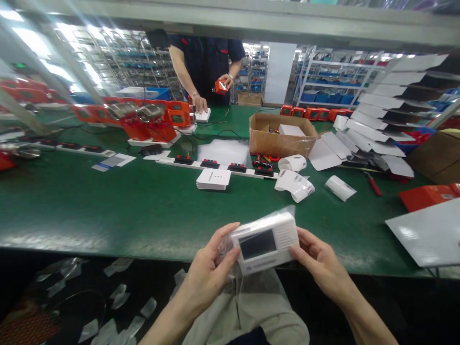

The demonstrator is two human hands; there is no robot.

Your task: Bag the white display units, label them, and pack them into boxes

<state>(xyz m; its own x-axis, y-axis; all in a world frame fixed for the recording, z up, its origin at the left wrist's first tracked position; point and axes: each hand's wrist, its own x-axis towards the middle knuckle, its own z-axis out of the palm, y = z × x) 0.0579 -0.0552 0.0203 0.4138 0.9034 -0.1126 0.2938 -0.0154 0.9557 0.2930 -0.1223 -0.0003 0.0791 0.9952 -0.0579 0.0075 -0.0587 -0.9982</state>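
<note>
Between my two hands is a white boxy device point(268, 244) with a dark screen and a grille of slots on its right side. Clear plastic film, seemingly a bag, wraps round it. My left hand point(215, 261) grips its left end, thumb on the front and fingers behind. At the right end, my right hand point(319, 256) pinches it with the thumb on the lower front corner. The device is tilted, right end higher, just above the near edge of the green bench point(108, 206).
Ahead lie a stack of white leaflets point(213, 179), a terminal strip point(237, 167), curled label rolls point(294, 184) and a cardboard box point(283, 139). A red-handled screwdriver point(373, 184) and white panel point(427, 232) are right. Across the bench, a person holds an orange device point(220, 86).
</note>
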